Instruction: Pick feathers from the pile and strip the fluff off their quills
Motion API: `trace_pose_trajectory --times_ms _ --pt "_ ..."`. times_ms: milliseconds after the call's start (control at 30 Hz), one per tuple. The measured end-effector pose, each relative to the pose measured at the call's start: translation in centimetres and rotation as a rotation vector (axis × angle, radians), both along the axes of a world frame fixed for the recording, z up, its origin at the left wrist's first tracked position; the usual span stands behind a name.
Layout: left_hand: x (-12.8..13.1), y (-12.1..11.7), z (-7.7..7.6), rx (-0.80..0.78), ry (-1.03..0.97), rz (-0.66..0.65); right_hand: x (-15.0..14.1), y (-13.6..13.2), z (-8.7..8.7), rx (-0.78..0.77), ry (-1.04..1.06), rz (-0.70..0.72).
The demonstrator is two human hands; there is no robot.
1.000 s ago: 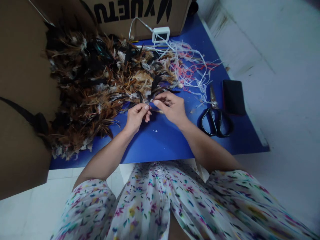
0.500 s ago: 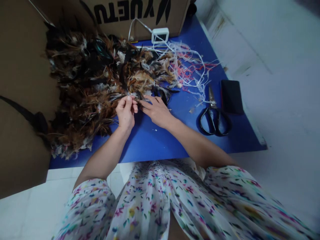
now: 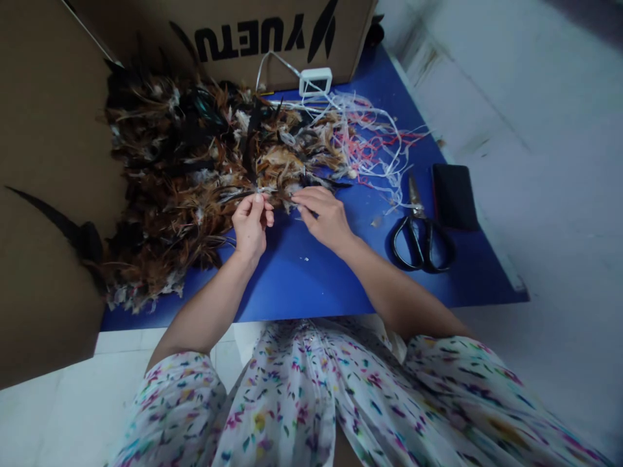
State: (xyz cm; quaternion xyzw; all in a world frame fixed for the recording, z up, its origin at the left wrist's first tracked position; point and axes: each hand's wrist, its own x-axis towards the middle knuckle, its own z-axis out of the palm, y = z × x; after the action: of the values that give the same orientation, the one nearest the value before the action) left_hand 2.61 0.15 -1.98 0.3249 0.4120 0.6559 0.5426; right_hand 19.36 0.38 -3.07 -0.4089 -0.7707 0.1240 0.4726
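A big heap of brown and black feathers (image 3: 180,175) covers the left and middle of the blue table. At its near edge my left hand (image 3: 251,224) is closed, thumb and forefinger pinching what looks like the base of some feathers. To the right of it my right hand (image 3: 324,214) reaches in with fingers bent, thumb and fingertips closing at the ends of dark feathers (image 3: 282,196). The exact grip of the right fingertips is small and partly lost among the feathers.
Black-handled scissors (image 3: 422,240) lie on the right of the blue table (image 3: 292,285), beside a dark phone-like slab (image 3: 455,194). White and pink strings (image 3: 374,146) trail behind them. A small white device (image 3: 315,82) stands before a cardboard box (image 3: 272,39); another cardboard panel (image 3: 48,259) rises at left.
My right hand has moved slightly right, away from the left, and its spread fingers have drawn together. The left keeps its pinch. The whole view has shifted a little.
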Motion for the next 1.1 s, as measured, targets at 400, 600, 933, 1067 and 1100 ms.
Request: trace_pose_trajectory --times_ms 400,600,933,1067,1100 --pt "0.8 -0.6 -0.2 -0.044 0.06 -0.136 2.2 1.5 0.7 -0.43 0.787 -0.103" --pt "0.7 -0.6 -0.3 -0.02 0.053 -0.157 2.3 1.5 0.9 -0.467 0.82 -0.135" --pt "0.7 -0.7 -0.7 -0.018 0.07 -0.203 2.7 1.0 1.6 -0.392 0.678 -0.056" --pt "0.7 -0.7 -0.7 -0.017 0.077 -0.204 2.9 0.8 1.9 -0.359 0.641 -0.065" --pt "0.7 -0.7 -0.6 -0.026 0.085 -0.203 3.0 0.8 1.9 -0.356 0.629 -0.072"
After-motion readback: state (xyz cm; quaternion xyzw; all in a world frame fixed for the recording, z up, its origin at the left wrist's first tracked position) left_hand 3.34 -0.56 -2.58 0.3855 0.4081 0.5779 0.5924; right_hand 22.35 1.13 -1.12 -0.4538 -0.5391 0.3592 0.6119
